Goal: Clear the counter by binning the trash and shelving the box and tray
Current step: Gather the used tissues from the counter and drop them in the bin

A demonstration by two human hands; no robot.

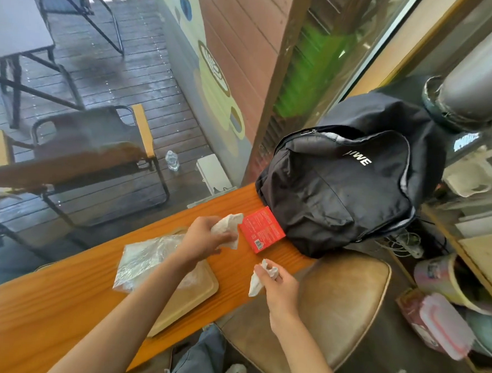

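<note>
Gripping crumpled tissue [228, 224] just left of the red box [261, 233], the left hand [208, 237] hovers over the surface [62, 305]; the right hand [276, 285] pinches another tissue wad [258, 281] nearer than the box; the tray [188, 294], holding a plastic bag [147, 259], lies left of it.

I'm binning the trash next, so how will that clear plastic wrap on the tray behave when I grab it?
The plastic wrap looks thin and crumpled, so it is probably floppy and very light. It lies loose on the wooden tray, so it would likely slide and bunch rather than lift flat.
</note>
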